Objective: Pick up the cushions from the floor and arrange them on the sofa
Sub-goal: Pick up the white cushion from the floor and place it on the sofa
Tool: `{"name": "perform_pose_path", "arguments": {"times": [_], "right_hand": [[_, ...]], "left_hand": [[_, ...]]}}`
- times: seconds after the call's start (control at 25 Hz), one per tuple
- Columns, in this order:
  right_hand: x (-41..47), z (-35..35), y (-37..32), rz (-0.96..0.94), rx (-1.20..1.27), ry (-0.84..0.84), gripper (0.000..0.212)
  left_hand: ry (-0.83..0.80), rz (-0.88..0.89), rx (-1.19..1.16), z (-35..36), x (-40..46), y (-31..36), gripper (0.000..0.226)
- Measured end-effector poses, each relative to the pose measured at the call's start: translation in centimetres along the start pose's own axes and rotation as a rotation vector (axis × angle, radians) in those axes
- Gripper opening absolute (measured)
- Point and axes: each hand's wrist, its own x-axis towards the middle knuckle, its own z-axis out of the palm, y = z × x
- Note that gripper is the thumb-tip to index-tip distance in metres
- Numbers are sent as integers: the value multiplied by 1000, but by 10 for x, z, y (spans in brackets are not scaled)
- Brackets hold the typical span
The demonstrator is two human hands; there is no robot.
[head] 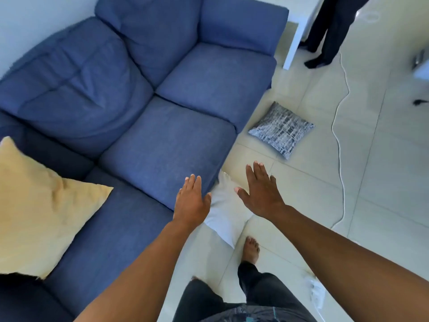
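Note:
A blue sofa (162,135) fills the left and middle of the view. A yellow cushion (39,210) rests on its near left seat. On the tiled floor, a white cushion (224,212) leans against the sofa's front edge, partly hidden by my hands. My left hand (191,201) hovers flat and open above its left side, over the seat's edge. My right hand (261,191) hovers open above its right side. Neither hand holds anything. Farther right, a black-and-white patterned cushion (282,130) lies flat on the floor.
A white cable (340,145) snakes across the tiles to the right of the patterned cushion. Another person's dark-trousered legs (325,31) stand beside a white table leg (293,40) at the top right. My bare foot (250,249) is just below the white cushion.

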Motion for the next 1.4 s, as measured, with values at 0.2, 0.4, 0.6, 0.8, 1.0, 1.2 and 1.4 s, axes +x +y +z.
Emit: {"name": "perform_pose_path", "arguments": {"times": [0.2, 0.4, 0.6, 0.8, 1.0, 1.2, 1.4], "right_hand": [[27, 32, 50, 108, 149, -103, 78], [74, 86, 82, 237, 292, -145, 77], [148, 184, 120, 361, 425, -165, 79], [221, 306, 158, 496, 530, -200, 82], [265, 424, 195, 624, 578, -238, 90], [305, 478, 225, 1203, 1074, -103, 102], [306, 486, 243, 1217, 1318, -73, 104]], "left_hand": [[-104, -51, 18, 44, 49, 22, 70], [-209, -113, 65, 103, 110, 13, 67], [-288, -182, 90, 191, 189, -30, 58], [-337, -272, 46, 303, 277, -89, 56], [-358, -404, 17, 407, 348, -155, 64], [-249, -498, -138, 465, 394, -198, 91], [-316, -577, -378, 479, 394, -211, 102]]}}
